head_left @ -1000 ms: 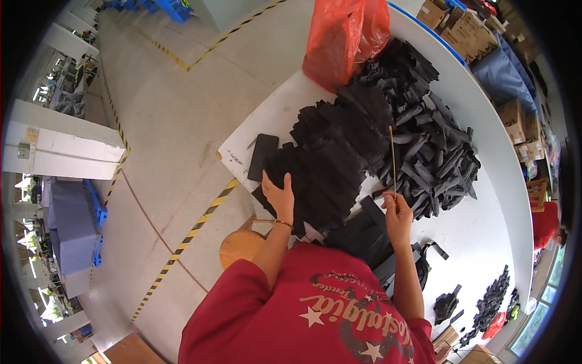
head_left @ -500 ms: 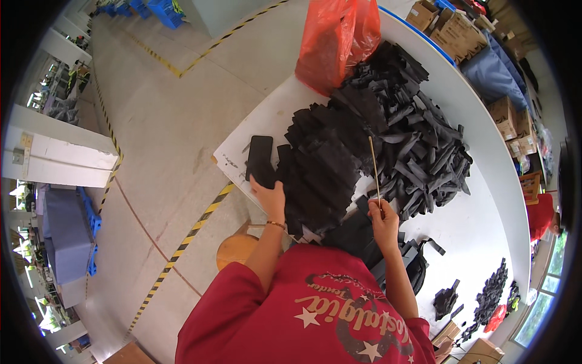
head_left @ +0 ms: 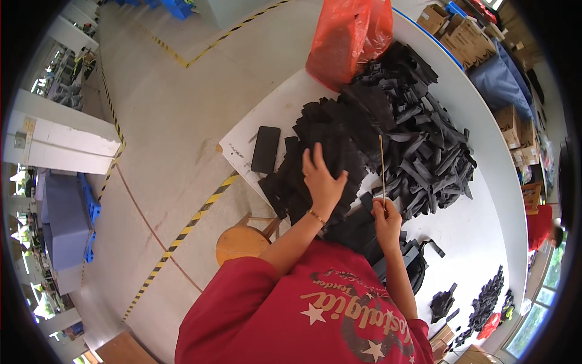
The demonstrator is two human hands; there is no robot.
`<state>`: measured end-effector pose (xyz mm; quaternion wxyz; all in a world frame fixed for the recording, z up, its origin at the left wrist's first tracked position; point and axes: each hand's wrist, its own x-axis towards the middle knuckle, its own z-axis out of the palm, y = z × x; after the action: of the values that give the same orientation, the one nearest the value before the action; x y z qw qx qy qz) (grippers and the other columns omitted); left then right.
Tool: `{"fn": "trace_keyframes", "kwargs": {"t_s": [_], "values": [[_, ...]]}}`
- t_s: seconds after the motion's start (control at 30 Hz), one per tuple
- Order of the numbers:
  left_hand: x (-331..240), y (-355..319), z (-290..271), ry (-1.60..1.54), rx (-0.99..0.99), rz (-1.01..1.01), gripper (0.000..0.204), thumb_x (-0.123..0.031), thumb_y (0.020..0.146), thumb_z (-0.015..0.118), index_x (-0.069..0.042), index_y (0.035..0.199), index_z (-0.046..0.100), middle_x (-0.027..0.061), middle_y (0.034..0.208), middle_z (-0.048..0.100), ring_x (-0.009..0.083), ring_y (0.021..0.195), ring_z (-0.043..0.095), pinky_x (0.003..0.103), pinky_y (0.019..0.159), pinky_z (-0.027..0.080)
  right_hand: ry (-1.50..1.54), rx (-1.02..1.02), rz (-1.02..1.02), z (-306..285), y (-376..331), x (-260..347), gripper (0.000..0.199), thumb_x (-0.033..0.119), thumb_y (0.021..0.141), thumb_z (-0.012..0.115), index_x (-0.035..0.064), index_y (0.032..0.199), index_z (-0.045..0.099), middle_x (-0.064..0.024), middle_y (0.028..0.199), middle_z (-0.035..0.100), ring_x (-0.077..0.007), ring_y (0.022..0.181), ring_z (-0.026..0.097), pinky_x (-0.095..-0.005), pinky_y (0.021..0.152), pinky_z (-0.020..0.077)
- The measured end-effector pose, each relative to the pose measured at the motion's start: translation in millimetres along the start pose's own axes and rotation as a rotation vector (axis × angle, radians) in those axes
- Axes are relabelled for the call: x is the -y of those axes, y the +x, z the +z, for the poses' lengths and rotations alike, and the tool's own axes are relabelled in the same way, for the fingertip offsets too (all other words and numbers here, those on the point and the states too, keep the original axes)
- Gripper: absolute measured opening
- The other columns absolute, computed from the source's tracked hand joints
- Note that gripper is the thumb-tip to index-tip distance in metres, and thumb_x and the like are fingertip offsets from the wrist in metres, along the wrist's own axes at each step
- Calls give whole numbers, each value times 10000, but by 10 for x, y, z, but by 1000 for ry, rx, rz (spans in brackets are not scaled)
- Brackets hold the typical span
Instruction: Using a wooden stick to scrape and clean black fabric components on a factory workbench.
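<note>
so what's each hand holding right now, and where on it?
Right hand pinches a thin stick at its lower end, stick pointing up. Left hand holds nothing; it lies flat on the pile of black strips.

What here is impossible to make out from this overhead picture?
- Head view: what the left hand presses, since it covers that part of the black strip pile.
- How the right hand grips the thin stick: too small.
- The orange bag: contents hidden.

1 thin stick (head_left: 382, 167), 1 black phone (head_left: 265, 149), 1 orange bag (head_left: 348, 39), 1 wooden stool (head_left: 242, 241); black strips (head_left: 418, 145): too many to count.
</note>
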<state>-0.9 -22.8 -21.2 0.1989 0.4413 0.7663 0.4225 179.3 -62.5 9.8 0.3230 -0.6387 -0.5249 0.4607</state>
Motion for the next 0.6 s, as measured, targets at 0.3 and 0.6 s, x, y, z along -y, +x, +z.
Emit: {"fn": "trace_keyframes", "kwargs": {"t_s": [0.3, 0.6], "values": [[633, -124, -426, 4, -337, 91, 462, -235, 795, 722, -5, 1130, 502, 152, 1088, 508, 299, 1029, 478, 411, 881, 404, -118, 89, -99, 235, 140, -248, 193, 141, 916, 584, -15, 1019, 633, -13, 693, 560, -64, 625, 470, -228, 581, 393], [2003, -732, -561, 148, 79, -495, 386, -315, 753, 742, 23, 866, 595, 182, 831, 599, 343, 787, 581, 414, 714, 461, -90, 157, -145, 370, 60, -263, 185, 140, 907, 598, -17, 997, 636, -32, 683, 588, -76, 619, 504, -242, 576, 415]]}}
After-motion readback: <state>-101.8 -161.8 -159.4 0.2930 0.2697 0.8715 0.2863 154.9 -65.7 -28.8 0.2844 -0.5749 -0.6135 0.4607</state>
